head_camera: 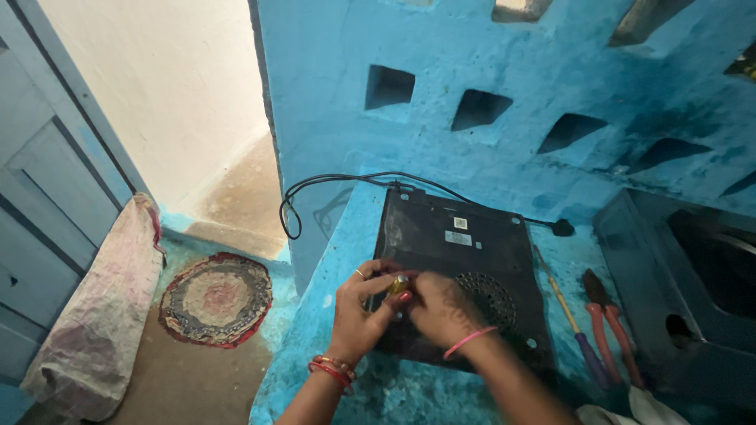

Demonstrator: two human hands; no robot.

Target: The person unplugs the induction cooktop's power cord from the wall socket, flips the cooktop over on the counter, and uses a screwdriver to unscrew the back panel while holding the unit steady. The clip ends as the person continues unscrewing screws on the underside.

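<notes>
- Two hands met over the near edge of a black appliance that lay underside up on the blue counter, vent grille facing the camera, presumably so its base could be reached.
- The left hand curled around a small yellow-tipped object, pinching it between thumb and fingers; its exact kind was too small to tell.
- The right hand closed in from the other side, fingers bent onto the same object, as if steadying it against the appliance's casing.
- A black power cord trailed beyond the hands from the appliance's far edge and looped off the counter.
- To the right of the right hand lay a screwdriver and red-handled pliers, side by side, within easy reach.
- Farther right stood a grey metal box.
- Below and left of the left hand, a round woven mat lay on the floor beside a slumped sack.
</notes>
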